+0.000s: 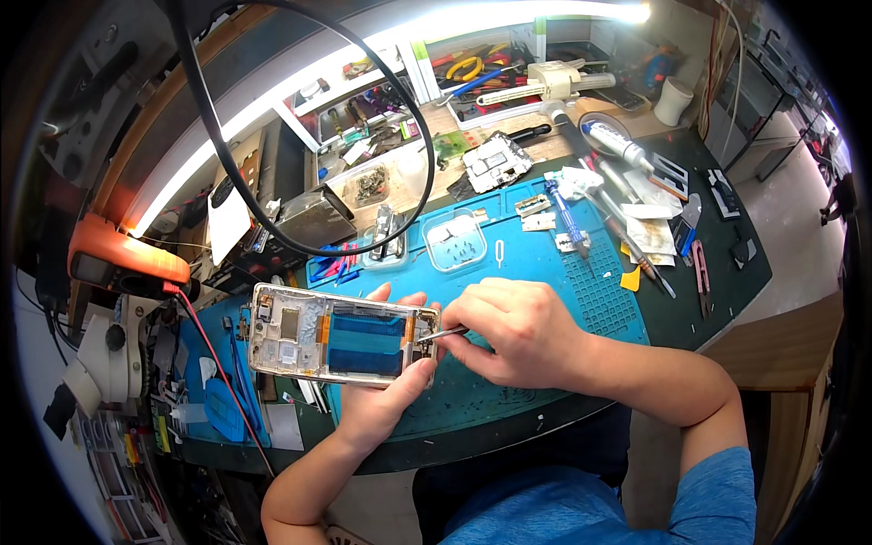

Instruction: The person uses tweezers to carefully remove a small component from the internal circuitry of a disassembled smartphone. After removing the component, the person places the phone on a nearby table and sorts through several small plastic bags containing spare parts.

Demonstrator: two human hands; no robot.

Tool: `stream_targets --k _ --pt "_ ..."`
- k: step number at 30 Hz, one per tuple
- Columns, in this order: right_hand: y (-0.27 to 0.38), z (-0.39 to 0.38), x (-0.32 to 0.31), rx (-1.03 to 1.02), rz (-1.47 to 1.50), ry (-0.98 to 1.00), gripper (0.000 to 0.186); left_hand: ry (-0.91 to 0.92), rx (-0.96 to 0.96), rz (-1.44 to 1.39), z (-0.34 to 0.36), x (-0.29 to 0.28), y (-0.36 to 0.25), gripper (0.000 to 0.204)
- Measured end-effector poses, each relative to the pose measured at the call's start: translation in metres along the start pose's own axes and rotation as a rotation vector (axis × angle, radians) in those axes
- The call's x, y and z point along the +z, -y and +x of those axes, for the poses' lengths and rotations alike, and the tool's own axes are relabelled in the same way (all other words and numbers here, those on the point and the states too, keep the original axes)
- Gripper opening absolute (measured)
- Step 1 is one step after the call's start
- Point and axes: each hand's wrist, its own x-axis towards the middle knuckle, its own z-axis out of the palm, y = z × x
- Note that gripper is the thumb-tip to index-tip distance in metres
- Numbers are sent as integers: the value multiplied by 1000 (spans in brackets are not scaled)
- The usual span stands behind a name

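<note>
An opened phone frame [300, 336] lies across my left hand [374, 413], raised above the blue mat. My thumb presses its near right corner, and the fingers come up behind its far edge. The frame has a pale metal rim, a wide dark-blue bay and orange flex strips. In my right hand [527, 331] a slim metal tool [447, 333] is pinched between thumb and fingers. Its tip meets the right end of the frame, among small parts beside the flex strip. Whether it is tweezers or a pick, I cannot tell.
Beyond the frame on the blue repair mat [472, 404] are a clear box of small screws [454, 243], an eject pin [499, 253] and a blue screwdriver [567, 216]. A black cable [204, 113] loops overhead. An orange meter [127, 252] stands left; pink-handled tweezers [700, 277] lie right.
</note>
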Motion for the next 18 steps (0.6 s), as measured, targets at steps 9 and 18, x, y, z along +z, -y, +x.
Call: stream_targets --k 9,18 --pt "0 0 2 30 106 -21 15 -32 -45 -64 0 -2 1 85" --pt "3 0 4 81 176 -16 13 -39 -77 -137 -2 0 -2 84"
